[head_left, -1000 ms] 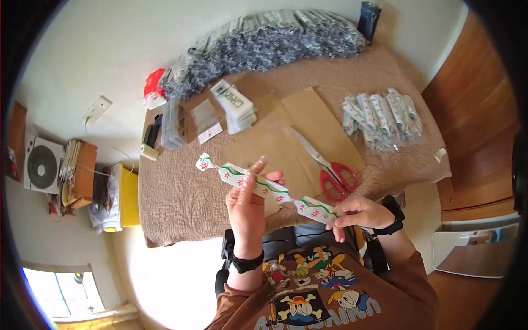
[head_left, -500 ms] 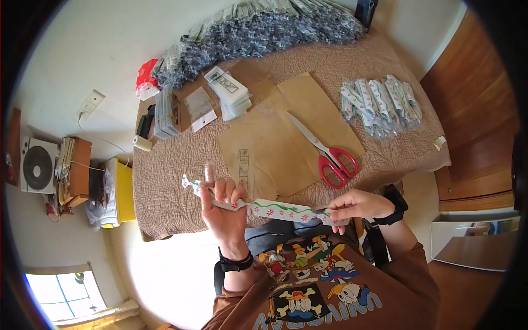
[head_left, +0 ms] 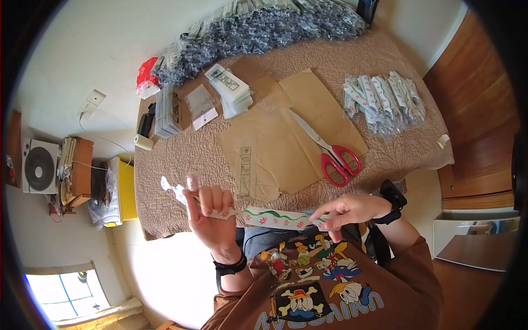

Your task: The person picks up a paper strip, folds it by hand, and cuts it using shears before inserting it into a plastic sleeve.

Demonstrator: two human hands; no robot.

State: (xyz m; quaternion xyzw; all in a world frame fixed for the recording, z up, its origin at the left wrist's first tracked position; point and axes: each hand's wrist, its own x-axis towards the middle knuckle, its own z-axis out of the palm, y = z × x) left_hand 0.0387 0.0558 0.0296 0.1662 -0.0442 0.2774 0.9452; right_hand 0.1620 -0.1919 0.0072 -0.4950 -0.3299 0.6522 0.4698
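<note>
A white strip printed with red flowers and a green wavy vine (head_left: 275,219) is stretched between my hands, just in front of the table's near edge. My left hand (head_left: 214,225) has its fingers curled around the strip's left part, and a loose tail sticks out beyond the fingers. Toward the right end, my right hand (head_left: 349,213) grips the strip between thumb and fingers. Farther back, red-handled scissors (head_left: 333,154) lie partly open on a brown cardboard sheet (head_left: 297,137).
Similar flowered strips in clear wrap (head_left: 385,104) lie at the table's right. A long heap of clear-wrapped pieces (head_left: 264,38) lines the back. Whitish plastic sleeves (head_left: 231,91), a flat clear packet (head_left: 199,107) and a banded stack (head_left: 166,115) sit at left rear.
My left hand has shifted slightly left and down with the strip. My right hand's fingers have moved left along it, and the strip has turned to show its printed face more fully.
</note>
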